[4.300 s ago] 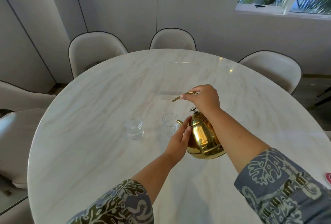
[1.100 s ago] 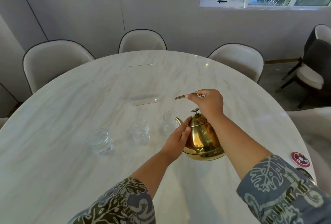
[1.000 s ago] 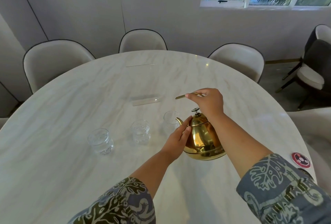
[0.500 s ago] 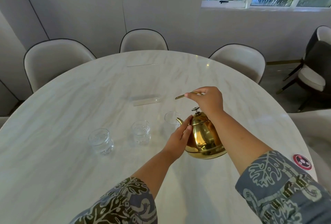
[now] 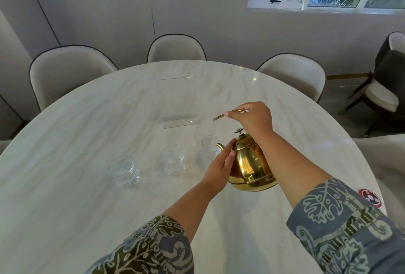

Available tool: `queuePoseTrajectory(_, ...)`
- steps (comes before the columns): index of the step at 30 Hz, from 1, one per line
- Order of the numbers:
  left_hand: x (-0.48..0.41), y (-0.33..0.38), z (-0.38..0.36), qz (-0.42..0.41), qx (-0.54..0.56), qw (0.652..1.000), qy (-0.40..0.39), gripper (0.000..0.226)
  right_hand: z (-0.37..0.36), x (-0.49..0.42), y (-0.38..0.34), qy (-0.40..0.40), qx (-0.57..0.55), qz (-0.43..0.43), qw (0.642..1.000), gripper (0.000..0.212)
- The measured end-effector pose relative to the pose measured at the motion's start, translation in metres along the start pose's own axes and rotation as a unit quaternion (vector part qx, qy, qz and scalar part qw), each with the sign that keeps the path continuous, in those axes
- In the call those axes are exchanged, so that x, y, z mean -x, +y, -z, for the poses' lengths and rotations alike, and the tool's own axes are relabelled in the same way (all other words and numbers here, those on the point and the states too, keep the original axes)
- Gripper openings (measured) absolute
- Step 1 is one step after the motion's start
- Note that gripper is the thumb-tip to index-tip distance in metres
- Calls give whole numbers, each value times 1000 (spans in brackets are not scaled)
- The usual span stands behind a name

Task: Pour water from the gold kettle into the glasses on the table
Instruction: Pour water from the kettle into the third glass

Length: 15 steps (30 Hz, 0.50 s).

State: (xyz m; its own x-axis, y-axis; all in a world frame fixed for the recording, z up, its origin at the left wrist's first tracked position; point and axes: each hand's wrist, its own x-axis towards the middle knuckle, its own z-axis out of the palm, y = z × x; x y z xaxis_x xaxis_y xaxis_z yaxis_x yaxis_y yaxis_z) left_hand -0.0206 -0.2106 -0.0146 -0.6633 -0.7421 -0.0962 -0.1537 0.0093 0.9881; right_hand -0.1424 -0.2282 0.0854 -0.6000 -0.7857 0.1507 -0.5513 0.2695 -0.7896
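The right hand [image 5: 254, 118] has its grip closed around the arched handle of the gold kettle [image 5: 252, 168], which hangs tilted below that grip over the marble desk [image 5: 87, 197]. The forearm covers the kettle's right flank. The left hand [image 5: 219, 169] lies flat and open-fingered against the kettle's side, hiding the spout base; the spout tip reaches the nearest glass [image 5: 209, 147]. No stream of water can be made out. Two more glasses [image 5: 173, 160] [image 5: 123, 170] stand farther left of that grip.
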Motion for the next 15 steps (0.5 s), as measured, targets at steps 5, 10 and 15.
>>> queuePoseTrajectory(5,-1,-1,0,-1,7,1000,2,43,1,0,-4,-3,5,2,1000,33)
queuePoseTrajectory(10,-1,0,-1,-1,10,1000,5,43,0,1,-7,-9,11,4,1000,34)
queuePoseTrajectory(15,-2,0,0,-1,10,1000,6,43,2,2,-10,-16,17,8,1000,34)
